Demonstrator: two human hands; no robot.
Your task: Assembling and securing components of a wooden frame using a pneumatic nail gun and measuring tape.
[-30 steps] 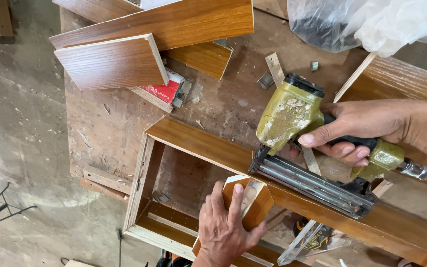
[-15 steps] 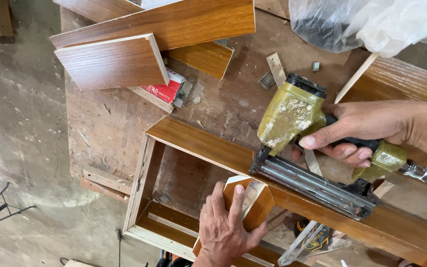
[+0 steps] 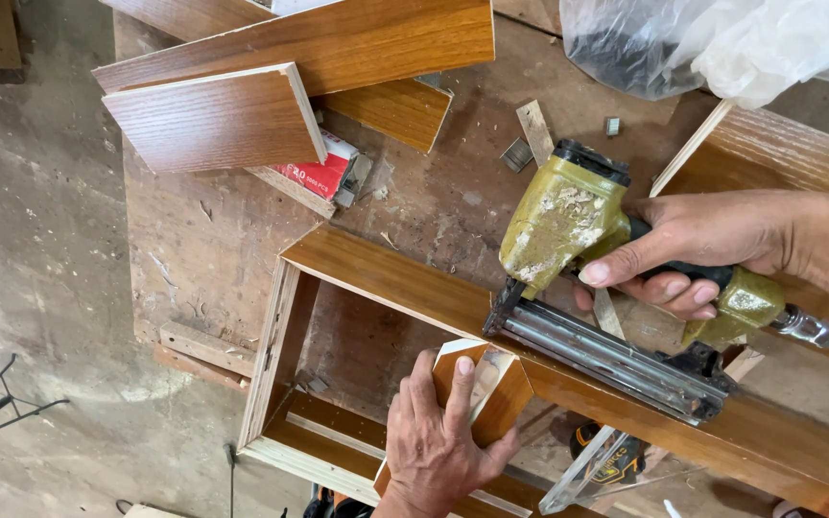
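Right hand [image 3: 712,251] closed on nail gun [image 3: 568,225], nose on frame board [image 3: 386,278] just above wooden block [image 3: 491,393] gripped by left hand [image 3: 438,446].

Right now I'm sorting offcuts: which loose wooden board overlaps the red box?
The short board at upper left; its edge covers the red box, unlike the longer boards behind.

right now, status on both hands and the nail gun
Right hand grips nail gun, nose on frame. Left hand holds wood block inside frame. Nothing in the way.
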